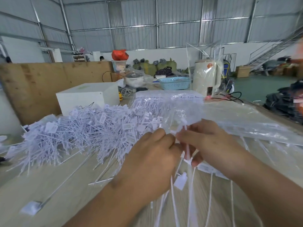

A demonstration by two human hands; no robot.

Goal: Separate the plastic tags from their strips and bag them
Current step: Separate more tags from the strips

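While both sets of fingers curl and pinch one strip of white tags [186,151], left hand [152,161] and right hand [211,143] touching above the table [65,185], long tails hanging down, big pile of loose tags [78,133] to the left, clear bag [172,107] just behind the hands

Lighting: even, diffuse daylight, bright; source not visible. Shadows: soft, faint beneath the hands [177,149]. Glare: pale sheen on clear plastic bags [203,51] far right. Blur: motion smear near frame bottom and right edge. Distortion: wide-angle bowing of far wall panels [134,22].
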